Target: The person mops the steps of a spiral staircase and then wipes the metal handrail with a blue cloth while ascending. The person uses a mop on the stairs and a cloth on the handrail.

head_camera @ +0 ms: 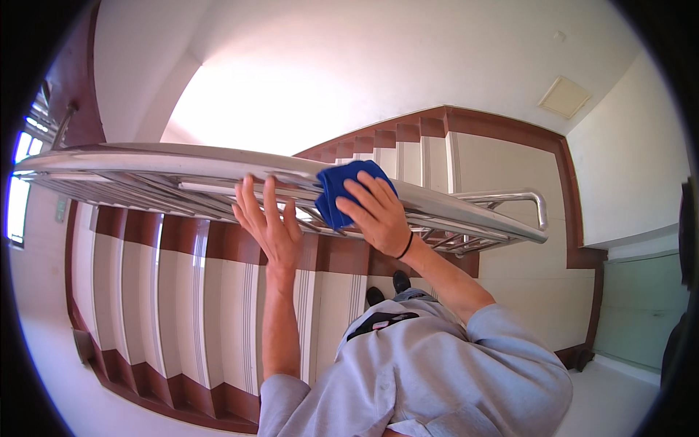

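A polished metal stair handrail (218, 159) runs across the view in front of me. My right hand (379, 213), with a dark band at the wrist, presses a folded blue cloth (341, 191) on the rail's top. To its left, my left hand (270, 224) is raised beside the rail with its fingers apart and nothing in it. Its fingertips overlap the rail's near side; whether they touch it I cannot tell. Metal bars (202, 188) of the railing show under the rail.
Pale steps (229, 311) with reddish-brown edging lie on my side, my dark shoes (401, 281) on them. Another flight (409, 158) lies beyond the railing. A landing (519, 207) is at right, with a greenish door (636, 306). The railing's bent end (538, 205) juts over the landing.
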The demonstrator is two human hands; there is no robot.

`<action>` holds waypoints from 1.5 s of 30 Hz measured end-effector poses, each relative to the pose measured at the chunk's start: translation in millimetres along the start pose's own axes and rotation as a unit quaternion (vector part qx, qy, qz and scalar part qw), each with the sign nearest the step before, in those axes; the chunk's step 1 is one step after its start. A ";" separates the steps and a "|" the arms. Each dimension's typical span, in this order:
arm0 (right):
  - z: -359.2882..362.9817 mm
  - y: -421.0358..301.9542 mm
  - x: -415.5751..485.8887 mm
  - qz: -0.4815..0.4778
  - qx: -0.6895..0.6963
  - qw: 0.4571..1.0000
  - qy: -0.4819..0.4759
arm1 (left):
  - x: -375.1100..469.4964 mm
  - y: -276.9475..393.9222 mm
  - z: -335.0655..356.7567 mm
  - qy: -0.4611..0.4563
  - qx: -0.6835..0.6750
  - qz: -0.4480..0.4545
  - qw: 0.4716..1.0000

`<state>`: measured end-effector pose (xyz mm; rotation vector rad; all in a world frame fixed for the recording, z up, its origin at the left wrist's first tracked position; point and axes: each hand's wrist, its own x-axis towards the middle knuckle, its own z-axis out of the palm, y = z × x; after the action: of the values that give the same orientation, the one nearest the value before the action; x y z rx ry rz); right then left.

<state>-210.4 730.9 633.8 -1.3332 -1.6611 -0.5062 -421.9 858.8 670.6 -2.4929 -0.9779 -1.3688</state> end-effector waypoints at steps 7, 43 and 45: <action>70.7 -8.1 -52.0 -0.063 0.026 0.996 -0.057 | -61.5 -15.4 9.1 -0.124 0.012 -0.063 0.990; 96.5 -16.6 -81.2 0.132 0.005 0.960 -0.247 | -56.0 -41.0 2.6 -0.343 0.077 -0.054 0.935; 121.0 -21.6 -53.8 0.094 0.018 0.971 -0.220 | -52.8 -44.7 1.2 -0.357 0.080 -0.069 0.928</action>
<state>-278.5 788.2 533.4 -1.6399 -1.8562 -0.0645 -467.6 869.0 619.8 -2.8672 -1.3307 -0.3343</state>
